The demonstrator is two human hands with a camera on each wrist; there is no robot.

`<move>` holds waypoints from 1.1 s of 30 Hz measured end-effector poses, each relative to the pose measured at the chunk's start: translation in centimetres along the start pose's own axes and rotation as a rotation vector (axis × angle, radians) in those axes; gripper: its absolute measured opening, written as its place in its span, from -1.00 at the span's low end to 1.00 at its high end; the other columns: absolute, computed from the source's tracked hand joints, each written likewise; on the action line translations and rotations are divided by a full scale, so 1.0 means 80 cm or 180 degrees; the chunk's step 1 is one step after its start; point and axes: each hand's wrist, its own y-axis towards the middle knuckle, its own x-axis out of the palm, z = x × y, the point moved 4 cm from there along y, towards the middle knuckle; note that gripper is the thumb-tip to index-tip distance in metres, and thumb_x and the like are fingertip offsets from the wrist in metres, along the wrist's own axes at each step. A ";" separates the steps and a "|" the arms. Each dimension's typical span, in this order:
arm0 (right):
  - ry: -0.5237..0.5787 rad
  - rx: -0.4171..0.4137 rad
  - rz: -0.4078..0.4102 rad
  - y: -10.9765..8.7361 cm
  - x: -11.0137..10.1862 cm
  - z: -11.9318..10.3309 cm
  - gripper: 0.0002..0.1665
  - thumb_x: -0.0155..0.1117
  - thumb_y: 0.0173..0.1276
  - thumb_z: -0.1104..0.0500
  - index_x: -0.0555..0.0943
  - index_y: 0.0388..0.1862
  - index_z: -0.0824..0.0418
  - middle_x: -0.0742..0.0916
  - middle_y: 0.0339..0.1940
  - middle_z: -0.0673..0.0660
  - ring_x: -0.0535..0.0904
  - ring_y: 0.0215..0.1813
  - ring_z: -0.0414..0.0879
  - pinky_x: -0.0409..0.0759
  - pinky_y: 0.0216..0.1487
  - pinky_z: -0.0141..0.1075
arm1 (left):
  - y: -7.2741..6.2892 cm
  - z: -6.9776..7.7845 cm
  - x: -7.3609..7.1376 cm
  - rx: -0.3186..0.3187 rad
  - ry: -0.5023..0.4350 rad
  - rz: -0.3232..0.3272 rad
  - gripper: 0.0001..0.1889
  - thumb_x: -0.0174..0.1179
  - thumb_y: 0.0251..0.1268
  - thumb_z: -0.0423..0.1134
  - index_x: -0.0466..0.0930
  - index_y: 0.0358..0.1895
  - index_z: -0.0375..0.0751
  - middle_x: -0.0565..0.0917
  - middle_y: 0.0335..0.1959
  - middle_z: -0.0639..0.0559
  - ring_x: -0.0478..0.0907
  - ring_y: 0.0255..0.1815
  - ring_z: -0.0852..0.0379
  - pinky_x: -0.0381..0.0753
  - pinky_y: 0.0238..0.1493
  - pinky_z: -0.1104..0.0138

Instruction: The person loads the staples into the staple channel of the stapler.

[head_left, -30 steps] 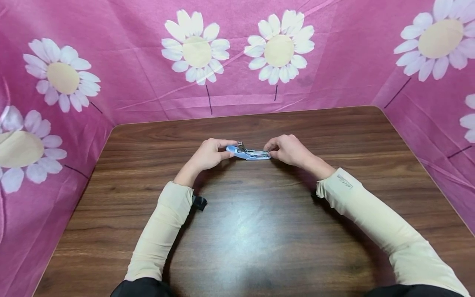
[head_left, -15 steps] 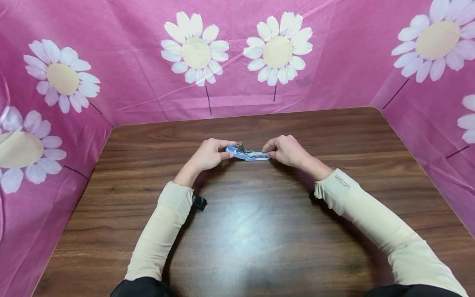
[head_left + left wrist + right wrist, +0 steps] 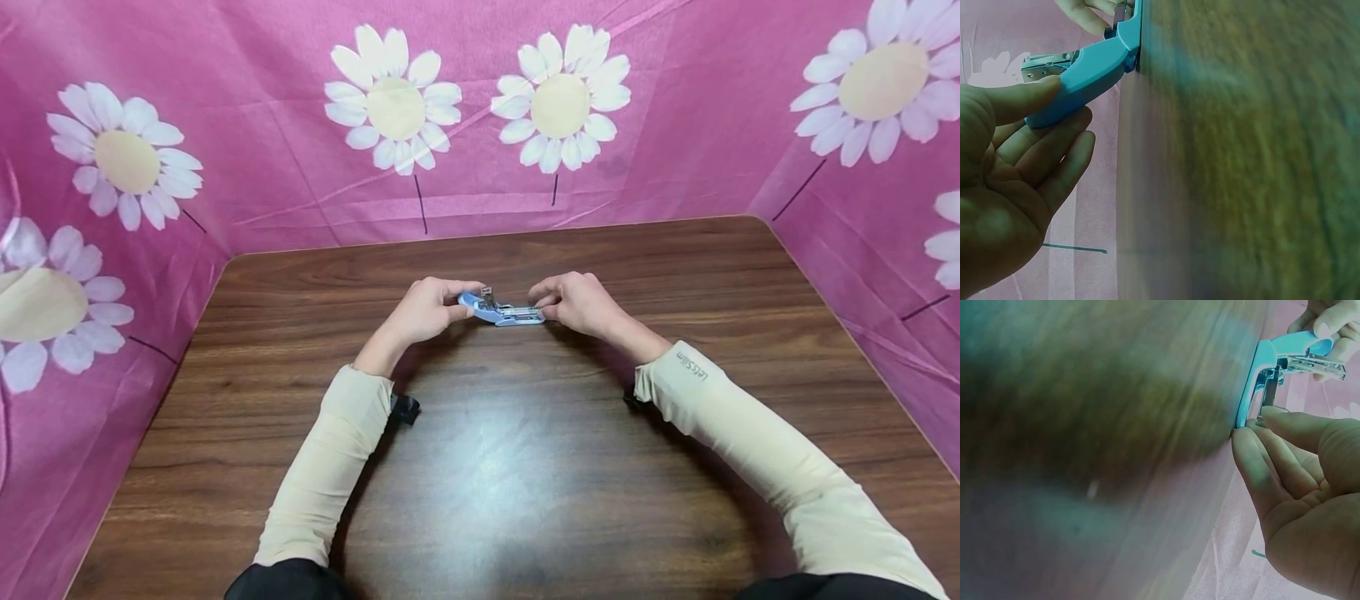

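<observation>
A light blue stapler [image 3: 517, 317] lies opened out on the table, its metal magazine exposed and a metal part standing up near the hinge. My left hand [image 3: 423, 310] grips the raised blue end; in the left wrist view the thumb is on one side of the blue arm [image 3: 1094, 72] and the fingers are beneath it. At the opposite end is my right hand [image 3: 585, 304]. The right wrist view has its thumb and fingers pinching the tip of the stapler [image 3: 1246, 394] around the metal strip; whether a loose staple lies between them is hidden.
The brown wood-grain table [image 3: 480, 467] reaches back to a pink cloth [image 3: 480, 192] with white daisies, which hangs around the back and sides. Black straps [image 3: 405, 409] show at the wrists below the cream sleeves [image 3: 330, 467].
Both hands stay on the stapler in nearly the same place. The right fingers shift very slightly at its tip, and the raised blue end tilts up a little.
</observation>
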 end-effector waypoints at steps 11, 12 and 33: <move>0.0012 0.0106 -0.0005 0.000 0.001 0.001 -0.65 0.43 0.30 0.21 0.76 0.08 0.07 0.85 -0.13 -0.01 0.76 -0.21 -0.19 0.56 0.03 -0.15 | 0.004 -0.005 0.002 -0.0076 -0.0256 -0.0010 -0.57 0.32 0.37 -0.21 0.63 0.29 0.09 0.73 0.16 0.07 0.53 -0.11 0.18 0.45 -0.05 0.34; 0.0011 0.0107 -0.0011 0.000 0.001 0.001 -0.66 0.43 0.30 0.20 0.76 0.07 0.07 0.85 -0.13 -0.01 0.75 -0.24 -0.22 0.56 0.02 -0.16 | 0.004 -0.006 0.002 -0.0082 -0.0282 -0.0001 -0.57 0.32 0.37 -0.21 0.63 0.29 0.09 0.73 0.16 0.08 0.54 -0.10 0.18 0.45 -0.05 0.32; 0.0151 0.0129 0.0019 -0.001 0.002 0.006 -0.71 0.39 0.33 0.21 0.77 0.03 0.09 0.86 -0.15 0.01 0.72 -0.39 -0.21 0.55 -0.22 -0.33 | 0.029 0.033 0.031 0.0041 -0.0263 -0.0036 -0.49 0.35 0.36 -0.12 0.57 0.36 0.05 0.71 0.20 0.09 0.58 0.12 0.26 0.52 0.10 0.29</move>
